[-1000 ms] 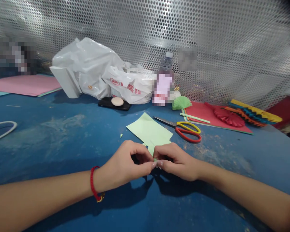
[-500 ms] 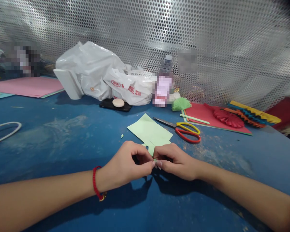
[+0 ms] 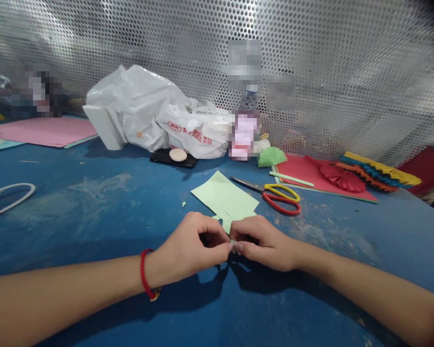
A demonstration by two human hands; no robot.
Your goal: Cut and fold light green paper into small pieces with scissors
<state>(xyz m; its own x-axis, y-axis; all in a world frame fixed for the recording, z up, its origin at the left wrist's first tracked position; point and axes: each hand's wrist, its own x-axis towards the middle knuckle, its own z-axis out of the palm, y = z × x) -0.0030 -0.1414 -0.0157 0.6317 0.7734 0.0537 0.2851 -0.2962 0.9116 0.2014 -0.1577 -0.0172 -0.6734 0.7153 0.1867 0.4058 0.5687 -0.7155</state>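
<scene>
My left hand (image 3: 193, 246) and my right hand (image 3: 264, 241) meet at the fingertips, both pinching a tiny piece of light green paper (image 3: 232, 242). Most of that piece is hidden by the fingers. Light green paper sheets (image 3: 226, 195) lie flat just beyond my hands. To their right rest scissors (image 3: 265, 189) with one yellow and one red handle. A small green scrap (image 3: 183, 204) sits left of the sheets.
White plastic bags (image 3: 144, 111) stand at the back, with a black phone (image 3: 162, 157) bearing a round cream object in front. Red paper (image 3: 300, 171) and folded paper fans lie at the right. A white cable (image 3: 27, 193) and pink paper (image 3: 47, 130) are at the left.
Both hands keep their pinch at almost the same place. The view has shifted very slightly; nothing on the table has visibly been moved.
</scene>
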